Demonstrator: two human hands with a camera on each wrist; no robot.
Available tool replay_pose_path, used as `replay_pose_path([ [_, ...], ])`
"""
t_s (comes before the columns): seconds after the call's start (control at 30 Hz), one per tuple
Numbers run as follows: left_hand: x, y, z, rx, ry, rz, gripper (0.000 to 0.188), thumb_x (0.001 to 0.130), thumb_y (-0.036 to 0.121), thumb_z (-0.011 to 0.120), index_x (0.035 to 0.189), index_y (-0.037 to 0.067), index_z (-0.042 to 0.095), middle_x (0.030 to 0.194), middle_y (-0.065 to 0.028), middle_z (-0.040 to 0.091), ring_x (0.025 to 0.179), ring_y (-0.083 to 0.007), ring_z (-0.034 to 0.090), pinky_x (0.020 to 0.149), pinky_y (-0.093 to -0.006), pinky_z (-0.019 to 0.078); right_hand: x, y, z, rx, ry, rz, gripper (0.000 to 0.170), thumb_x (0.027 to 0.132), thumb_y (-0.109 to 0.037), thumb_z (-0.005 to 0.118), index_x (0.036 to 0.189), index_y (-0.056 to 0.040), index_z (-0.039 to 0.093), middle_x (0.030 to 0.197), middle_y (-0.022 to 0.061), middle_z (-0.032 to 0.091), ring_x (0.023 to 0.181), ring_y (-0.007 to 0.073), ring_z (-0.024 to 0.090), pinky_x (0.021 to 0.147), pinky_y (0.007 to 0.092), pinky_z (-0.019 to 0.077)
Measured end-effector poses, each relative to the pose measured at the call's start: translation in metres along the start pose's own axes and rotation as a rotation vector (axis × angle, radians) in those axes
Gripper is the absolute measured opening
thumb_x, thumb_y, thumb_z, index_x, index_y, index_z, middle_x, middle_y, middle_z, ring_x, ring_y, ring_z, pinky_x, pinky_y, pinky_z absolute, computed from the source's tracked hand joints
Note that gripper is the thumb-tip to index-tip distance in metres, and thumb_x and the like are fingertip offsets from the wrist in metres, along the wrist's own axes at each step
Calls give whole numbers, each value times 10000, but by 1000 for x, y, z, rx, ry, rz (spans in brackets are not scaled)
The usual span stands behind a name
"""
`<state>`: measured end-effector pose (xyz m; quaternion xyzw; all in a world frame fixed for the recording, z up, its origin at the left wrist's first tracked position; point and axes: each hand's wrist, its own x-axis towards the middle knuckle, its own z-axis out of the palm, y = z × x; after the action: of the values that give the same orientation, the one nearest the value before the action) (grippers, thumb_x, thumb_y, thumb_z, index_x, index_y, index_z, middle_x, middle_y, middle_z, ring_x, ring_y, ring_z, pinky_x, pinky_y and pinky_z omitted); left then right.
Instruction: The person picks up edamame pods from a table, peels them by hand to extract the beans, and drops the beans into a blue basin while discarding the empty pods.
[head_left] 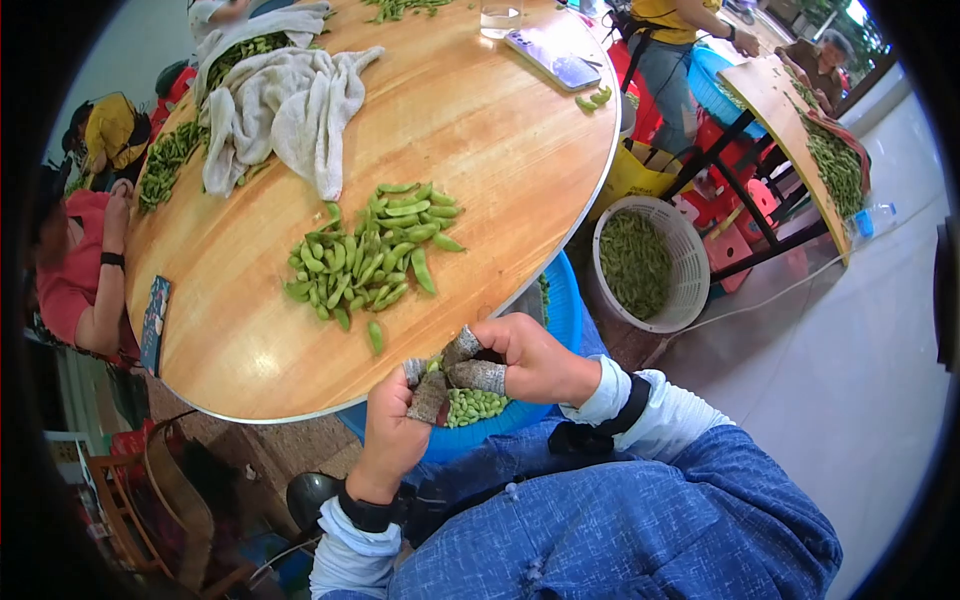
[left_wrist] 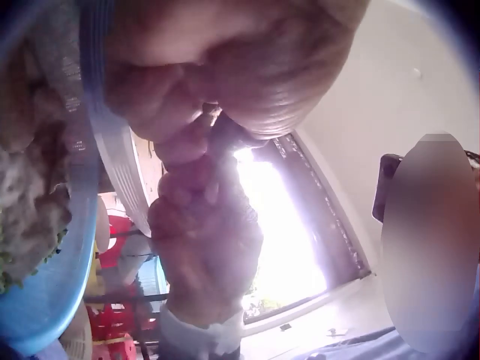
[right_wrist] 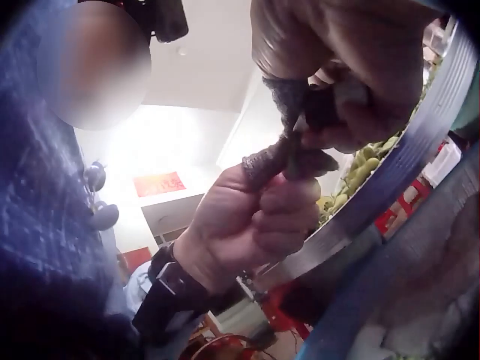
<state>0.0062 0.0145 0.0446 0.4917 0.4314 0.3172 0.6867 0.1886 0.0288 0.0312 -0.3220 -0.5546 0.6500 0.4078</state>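
Both hands meet over the near edge of the round wooden table, with grey cloth wrapped around thumbs and fingers. A green edamame pod (head_left: 433, 365) shows small between the fingertips, partly hidden by them. My left hand (head_left: 392, 432) pinches it from the left. From the right, my right hand (head_left: 540, 362) grips it too, its wrapped fingertips close against the left ones. Beneath them, shelled green beans (head_left: 476, 405) lie in a blue basin (head_left: 468, 441). A heap of edamame pods (head_left: 365, 260) sits just beyond on the table (head_left: 480, 140), and one loose pod (head_left: 376, 337) lies nearer the edge.
A grey-white towel (head_left: 285, 115) partly covers more pods at the far left. A phone (head_left: 553, 60) and a glass (head_left: 500, 18) stand at the back. Right of the table is a white basket (head_left: 695, 255) of pods. A person in red (head_left: 88, 255) sits at left.
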Motion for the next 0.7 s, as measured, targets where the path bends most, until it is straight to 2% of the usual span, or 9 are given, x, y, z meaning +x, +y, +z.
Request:
replay_pose_path([
  [0.07, 1, 4, -1, 47, -19, 67, 144, 844, 6, 501, 988, 0, 514, 832, -5, 552, 718, -67, 496, 639, -207, 419, -1, -5, 2, -100, 25, -20, 100, 793, -30, 578, 875, 29, 577, 767, 101, 618, 716, 95, 533, 645, 266, 447],
  [0.17, 1, 8, 3, -18, -13, 50, 178, 834, -9, 498, 1012, -10, 512, 895, -1, 554, 795, -81, 502, 713, -219, 424, -3, -7, 4, -210, 25, -73, 97, 769, -13, 589, 856, 27, 576, 735, 136, 600, 680, 115, 535, 615, 279, 444],
  [0.3, 2, -13, 0, 64, 26, 101, 231, 795, -36, 491, 1025, -18, 504, 895, -21, 565, 815, -95, 509, 738, -227, 421, -5, -4, 9, -457, 42, -197, 102, 758, -20, 603, 845, 26, 576, 731, 164, 594, 638, 158, 540, 600, 298, 443],
  [0.37, 3, -25, -3, 136, 54, 155, 254, 775, -46, 487, 1027, -19, 500, 887, -32, 567, 814, -93, 508, 738, -226, 419, -5, -8, 14, -358, 83, -188, 109, 753, -34, 608, 837, 27, 575, 728, 182, 585, 632, 193, 550, 593, 312, 439],
  [0.47, 2, -16, -5, 275, 29, 117, 286, 748, -63, 494, 1029, -15, 491, 849, -49, 567, 797, -88, 508, 709, -219, 423, -6, -4, 11, -281, 130, -92, 120, 745, -45, 609, 832, 28, 573, 727, 204, 570, 642, 247, 565, 589, 326, 435],
  [0.5, -2, -2, 1, 305, 92, 52, 287, 755, -62, 523, 1034, -9, 481, 831, -56, 564, 783, -84, 511, 678, -211, 427, -6, -2, 9, -265, 143, -43, 124, 742, -48, 609, 832, 29, 573, 727, 211, 566, 648, 265, 570, 589, 330, 434],
  [0.6, -8, -2, -3, 229, 111, 22, 278, 775, -47, 544, 1042, -17, 472, 860, -69, 576, 786, -86, 520, 667, -216, 438, -7, -7, 9, -341, 138, -7, 123, 737, -36, 595, 837, 32, 571, 724, 219, 562, 659, 286, 576, 597, 333, 436],
  [0.7, -6, -4, 5, 106, 130, 62, 274, 793, -32, 552, 1055, -22, 474, 908, -68, 582, 796, -84, 523, 678, -221, 439, -7, -2, 13, -390, 147, -114, 114, 738, -25, 586, 837, 30, 574, 725, 223, 563, 647, 283, 572, 600, 339, 440],
])
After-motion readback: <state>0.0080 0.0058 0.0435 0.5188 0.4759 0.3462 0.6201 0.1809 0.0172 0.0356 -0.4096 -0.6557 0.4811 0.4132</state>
